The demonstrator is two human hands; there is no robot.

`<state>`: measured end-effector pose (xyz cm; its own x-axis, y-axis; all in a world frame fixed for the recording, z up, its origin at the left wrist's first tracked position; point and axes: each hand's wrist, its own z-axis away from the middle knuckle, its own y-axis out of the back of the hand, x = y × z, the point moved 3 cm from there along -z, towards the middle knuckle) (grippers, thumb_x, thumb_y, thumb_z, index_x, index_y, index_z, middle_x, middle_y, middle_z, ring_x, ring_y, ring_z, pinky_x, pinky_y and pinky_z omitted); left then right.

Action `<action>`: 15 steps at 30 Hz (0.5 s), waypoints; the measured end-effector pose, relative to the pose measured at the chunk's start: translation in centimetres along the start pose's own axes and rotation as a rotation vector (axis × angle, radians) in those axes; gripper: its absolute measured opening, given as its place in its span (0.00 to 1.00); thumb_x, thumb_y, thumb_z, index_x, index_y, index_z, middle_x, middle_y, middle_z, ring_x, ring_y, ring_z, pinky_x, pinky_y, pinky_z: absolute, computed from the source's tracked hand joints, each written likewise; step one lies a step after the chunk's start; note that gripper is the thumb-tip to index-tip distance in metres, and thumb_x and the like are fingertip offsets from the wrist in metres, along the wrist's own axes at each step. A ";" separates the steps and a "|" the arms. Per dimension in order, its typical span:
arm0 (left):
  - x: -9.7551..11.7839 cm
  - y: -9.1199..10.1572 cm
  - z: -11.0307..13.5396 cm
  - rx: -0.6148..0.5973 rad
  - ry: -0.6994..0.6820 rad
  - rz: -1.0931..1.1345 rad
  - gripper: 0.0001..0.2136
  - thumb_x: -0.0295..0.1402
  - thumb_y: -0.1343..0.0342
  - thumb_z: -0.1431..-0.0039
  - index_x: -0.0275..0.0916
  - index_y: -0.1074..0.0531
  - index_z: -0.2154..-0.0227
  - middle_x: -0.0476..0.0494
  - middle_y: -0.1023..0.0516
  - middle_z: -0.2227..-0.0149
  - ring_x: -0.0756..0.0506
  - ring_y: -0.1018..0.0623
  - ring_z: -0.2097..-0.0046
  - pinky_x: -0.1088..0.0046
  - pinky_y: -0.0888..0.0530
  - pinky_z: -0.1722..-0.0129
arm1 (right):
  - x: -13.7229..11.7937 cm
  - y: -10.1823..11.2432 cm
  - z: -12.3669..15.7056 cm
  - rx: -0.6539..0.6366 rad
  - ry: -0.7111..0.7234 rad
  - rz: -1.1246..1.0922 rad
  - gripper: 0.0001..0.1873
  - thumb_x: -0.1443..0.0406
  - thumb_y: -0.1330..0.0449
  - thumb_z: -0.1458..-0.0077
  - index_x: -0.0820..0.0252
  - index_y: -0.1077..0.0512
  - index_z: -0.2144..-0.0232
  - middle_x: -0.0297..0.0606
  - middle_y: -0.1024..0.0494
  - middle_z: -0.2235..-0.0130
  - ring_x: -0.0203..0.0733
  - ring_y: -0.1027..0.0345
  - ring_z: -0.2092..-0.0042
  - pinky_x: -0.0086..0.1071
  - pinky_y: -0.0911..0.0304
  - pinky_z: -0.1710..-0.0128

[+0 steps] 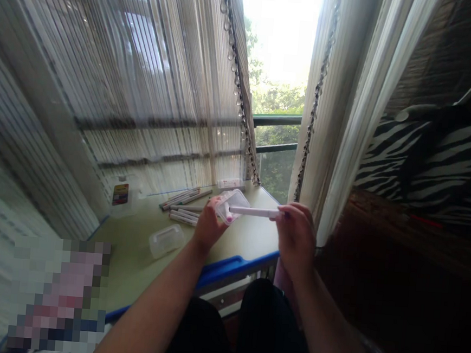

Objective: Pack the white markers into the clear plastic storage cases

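Note:
My left hand [209, 223] is closed round a small clear plastic box [242, 199], its open mouth tipped toward me. Inside the box shows a white marker with a pink end [228, 215]. Between the fingers of my right hand [296, 230] is a white marker [253, 212] with a purple end, held level, its far tip at the box's mouth. Several white markers [185, 216] lie in a loose pile on the table, left of my left hand. Nearer to me on the table lies a clear plastic lid or tray [166, 240].
The pale table [130, 266] has a blue edge [228, 268]. A clear container with a label [122, 195] stands at its left back, and another small clear box [230, 184] at the back. Striped curtains [165, 84] hang behind; a zebra-patterned surface [445, 155] is at right.

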<state>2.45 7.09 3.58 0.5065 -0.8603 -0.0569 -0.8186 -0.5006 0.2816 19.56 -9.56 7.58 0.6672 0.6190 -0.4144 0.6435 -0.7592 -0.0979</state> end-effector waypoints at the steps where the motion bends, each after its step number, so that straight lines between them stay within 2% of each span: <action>1: 0.1 0.0 0.0 0.005 -0.010 -0.001 0.25 0.40 0.44 0.46 0.35 0.45 0.49 0.29 0.30 0.52 0.37 0.26 0.51 0.56 0.25 0.56 | -0.3 -0.5 0.2 -0.052 0.046 0.050 0.06 0.65 0.44 0.42 0.55 0.30 0.61 0.40 0.30 0.61 0.40 0.31 0.60 0.36 0.30 0.61; 4: 0.4 0.1 -0.2 0.006 -0.050 0.011 0.26 0.38 0.42 0.47 0.35 0.45 0.49 0.30 0.30 0.53 0.38 0.26 0.50 0.57 0.25 0.55 | -0.1 -2.4 0.9 -0.151 0.119 0.146 0.08 0.67 0.45 0.42 0.55 0.29 0.59 0.41 0.29 0.62 0.41 0.31 0.58 0.38 0.31 0.57; 9: 0.7 0.4 -0.4 -0.012 -0.086 0.043 0.25 0.36 0.42 0.47 0.37 0.45 0.49 0.30 0.30 0.53 0.37 0.27 0.49 0.56 0.25 0.55 | 1.2 -5.5 2.2 -0.284 0.100 0.177 0.11 0.66 0.46 0.41 0.55 0.27 0.58 0.41 0.27 0.62 0.41 0.31 0.60 0.37 0.32 0.59; 15: 1.3 0.7 -0.5 -0.036 -0.132 0.036 0.25 0.37 0.44 0.45 0.36 0.46 0.48 0.31 0.30 0.53 0.37 0.27 0.48 0.56 0.24 0.55 | 1.8 -6.7 2.8 -0.325 0.067 0.263 0.11 0.67 0.44 0.43 0.56 0.24 0.59 0.43 0.24 0.62 0.44 0.34 0.59 0.40 0.34 0.57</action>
<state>2.71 5.68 4.20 0.4352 -0.8840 -0.1706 -0.8242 -0.4674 0.3198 15.43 -3.93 4.95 0.8403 0.4327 -0.3268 0.5261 -0.7964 0.2983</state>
